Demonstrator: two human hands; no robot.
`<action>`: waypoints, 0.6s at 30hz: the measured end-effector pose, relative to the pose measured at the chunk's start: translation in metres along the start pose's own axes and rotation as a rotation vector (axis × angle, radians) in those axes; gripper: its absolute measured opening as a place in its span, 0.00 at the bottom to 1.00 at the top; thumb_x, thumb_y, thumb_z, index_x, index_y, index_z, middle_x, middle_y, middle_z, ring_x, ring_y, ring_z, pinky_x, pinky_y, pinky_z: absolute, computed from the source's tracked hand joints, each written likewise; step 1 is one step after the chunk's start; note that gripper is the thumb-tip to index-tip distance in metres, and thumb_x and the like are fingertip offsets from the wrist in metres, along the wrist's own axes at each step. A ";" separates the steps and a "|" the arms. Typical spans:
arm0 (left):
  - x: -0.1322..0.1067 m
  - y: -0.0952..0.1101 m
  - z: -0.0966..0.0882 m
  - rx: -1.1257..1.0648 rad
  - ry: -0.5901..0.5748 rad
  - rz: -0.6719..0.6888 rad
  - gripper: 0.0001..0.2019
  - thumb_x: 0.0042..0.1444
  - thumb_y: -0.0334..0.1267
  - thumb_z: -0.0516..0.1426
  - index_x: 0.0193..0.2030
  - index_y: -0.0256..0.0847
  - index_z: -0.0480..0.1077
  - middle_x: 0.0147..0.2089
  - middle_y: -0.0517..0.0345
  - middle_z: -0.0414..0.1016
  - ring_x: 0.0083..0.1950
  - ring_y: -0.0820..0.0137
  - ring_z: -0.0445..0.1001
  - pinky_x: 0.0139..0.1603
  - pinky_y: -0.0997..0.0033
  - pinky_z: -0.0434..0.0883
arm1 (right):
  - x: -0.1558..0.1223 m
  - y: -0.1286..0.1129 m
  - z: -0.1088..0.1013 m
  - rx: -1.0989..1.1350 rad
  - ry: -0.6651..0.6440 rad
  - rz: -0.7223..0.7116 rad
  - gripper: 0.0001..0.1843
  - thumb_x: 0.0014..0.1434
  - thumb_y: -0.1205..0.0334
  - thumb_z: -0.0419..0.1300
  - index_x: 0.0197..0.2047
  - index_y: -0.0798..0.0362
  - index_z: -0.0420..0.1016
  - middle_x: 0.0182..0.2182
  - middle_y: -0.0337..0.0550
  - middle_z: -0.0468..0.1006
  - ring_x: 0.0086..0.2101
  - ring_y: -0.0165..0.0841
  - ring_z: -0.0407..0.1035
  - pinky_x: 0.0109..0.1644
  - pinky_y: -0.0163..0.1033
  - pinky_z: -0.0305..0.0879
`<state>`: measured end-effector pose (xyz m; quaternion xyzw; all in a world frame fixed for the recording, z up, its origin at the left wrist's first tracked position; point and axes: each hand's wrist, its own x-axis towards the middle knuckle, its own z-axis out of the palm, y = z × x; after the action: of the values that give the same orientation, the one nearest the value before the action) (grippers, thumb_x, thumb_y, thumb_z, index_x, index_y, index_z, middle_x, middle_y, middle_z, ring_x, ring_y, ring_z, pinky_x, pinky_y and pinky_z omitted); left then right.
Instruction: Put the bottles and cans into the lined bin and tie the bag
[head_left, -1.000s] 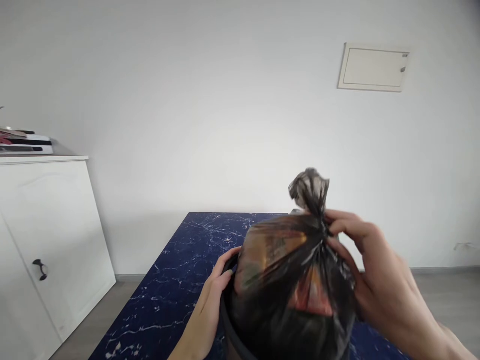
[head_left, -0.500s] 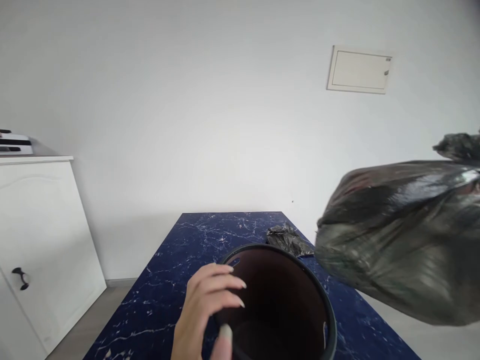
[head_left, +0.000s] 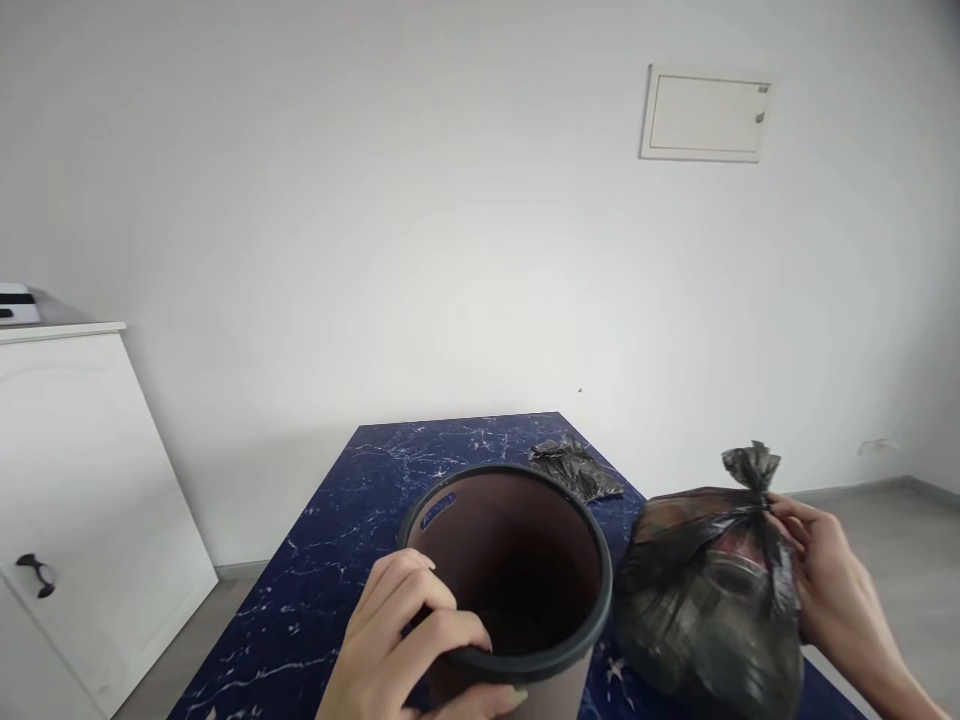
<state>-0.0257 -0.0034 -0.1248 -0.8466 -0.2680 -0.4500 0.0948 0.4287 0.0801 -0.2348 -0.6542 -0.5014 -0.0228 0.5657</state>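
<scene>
A brown trash can [head_left: 525, 530] with a dark rim stands on the dark blue marbled table, its inside facing me. My left hand [head_left: 412, 640] is closed over the near-left rim, fingers inside and thumb outside. To the right of the can is a full, knotted black garbage bag [head_left: 697, 600], with reddish and pale contents showing through the thin plastic. My right hand [head_left: 825, 570] grips it just below the knot. The bag hangs or rests at the table's right edge; I cannot tell which.
A crumpled black plastic bag [head_left: 574, 468] lies on the marbled table [head_left: 300, 590] behind the can. At the left stands a white cabinet [head_left: 90, 480] with a dark handle. A panel [head_left: 705, 115] is set in the white wall.
The full bag has come down and inward from the upper right, and my right hand has come into view on it. My left hand has closed on the can's rim.
</scene>
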 end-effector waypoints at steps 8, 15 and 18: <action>0.006 -0.016 -0.008 0.212 0.026 -0.057 0.05 0.69 0.36 0.65 0.46 0.46 0.73 0.38 0.58 0.73 0.43 0.63 0.72 0.49 0.63 0.68 | -0.027 0.041 0.055 0.202 -0.052 0.222 0.29 0.61 0.33 0.57 0.52 0.47 0.66 0.51 0.57 0.82 0.54 0.57 0.78 0.53 0.57 0.74; 0.010 -0.042 -0.006 0.344 0.121 -0.039 0.03 0.71 0.39 0.62 0.45 0.44 0.73 0.38 0.58 0.74 0.42 0.63 0.74 0.52 0.60 0.66 | -0.053 0.048 0.074 0.023 0.066 0.207 0.26 0.68 0.36 0.49 0.51 0.50 0.65 0.50 0.61 0.78 0.53 0.59 0.75 0.58 0.63 0.69; 0.013 -0.050 0.000 0.352 0.108 -0.018 0.04 0.71 0.39 0.63 0.45 0.45 0.73 0.38 0.57 0.74 0.43 0.62 0.74 0.53 0.59 0.66 | -0.052 0.053 0.073 0.005 0.097 0.296 0.26 0.66 0.36 0.51 0.51 0.51 0.64 0.49 0.62 0.77 0.54 0.62 0.75 0.59 0.66 0.68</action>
<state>-0.0470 0.0427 -0.1183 -0.7891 -0.3448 -0.4418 0.2515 0.3994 0.1106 -0.3302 -0.7179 -0.3716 0.0307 0.5879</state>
